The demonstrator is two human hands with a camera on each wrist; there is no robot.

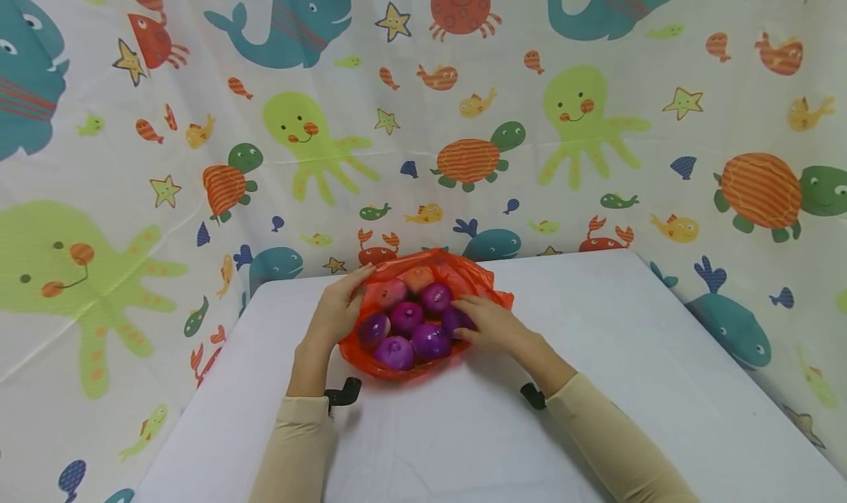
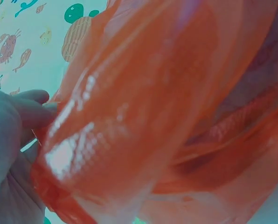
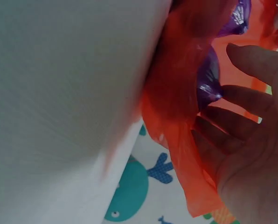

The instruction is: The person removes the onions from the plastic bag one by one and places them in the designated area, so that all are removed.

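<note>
A red plastic bag [image 1: 390, 374] lies on the white table with its mouth spread wide. Inside it sit several shiny purple onions [image 1: 431, 341], with an orange-red round fruit [image 1: 418, 278] and a pinkish one at the back. My left hand [image 1: 339, 308] rests along the bag's left side, fingers extended; in the left wrist view its fingertips touch the bag's crinkled film [image 2: 111, 126]. On the right side, my right hand [image 1: 491, 324] reaches over the rim. The right wrist view shows its loosely spread fingers against the film and at a purple onion [image 3: 209, 81].
The white table [image 1: 437, 444] extends in front of the bag and to both sides. Behind and beside it hangs a curtain [image 1: 397, 150] printed with sea animals. Black straps with small camera mounts [image 1: 345, 393] are on both wrists.
</note>
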